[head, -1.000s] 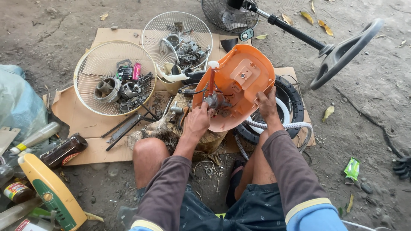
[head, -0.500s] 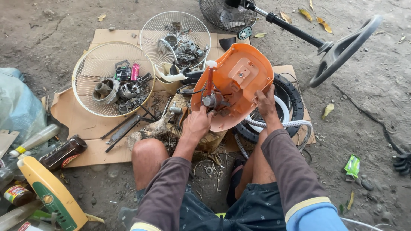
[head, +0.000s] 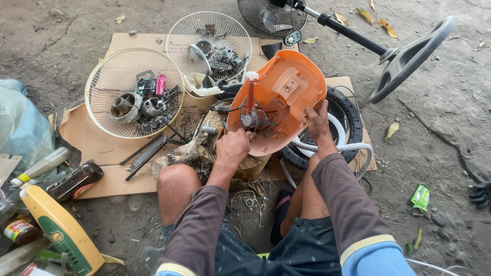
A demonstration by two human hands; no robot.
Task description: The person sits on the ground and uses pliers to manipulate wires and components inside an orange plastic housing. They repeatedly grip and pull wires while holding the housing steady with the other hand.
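Around you: a sheet of cardboard (head: pixel 97 148) on the dirt ground, carrying two wire fan guards used as trays. The left guard (head: pixel 134 92) holds small metal motor parts and a pink piece; the far guard (head: pixel 209 43) holds more metal parts. Loose metal strips (head: pixel 148 153) lie near the left guard. To the left sit a dark bottle (head: pixel 74 181), a yellow and green bottle (head: pixel 61 230) and a bluish plastic bag (head: pixel 20 122). Far right, a standing fan (head: pixel 358 38) lies on its side, its ring base toward the right. A black tyre (head: pixel 348 115) with a grey ribbed hose (head: pixel 335 148) lies just behind the work. The orange housing (head: pixel 286 97) stands tilted on a wood stump (head: pixel 250 166) between your knees, its open side facing you, with a red-shafted part and wiring inside. Your left hand (head: pixel 232 148) is closed at the housing's lower edge beside that inner part; what the fingers clamp cannot be told. Your right hand (head: pixel 318 122) presses flat, fingers spread, against the housing's right rim, steadying it. Both forearms reach forward over your knees.
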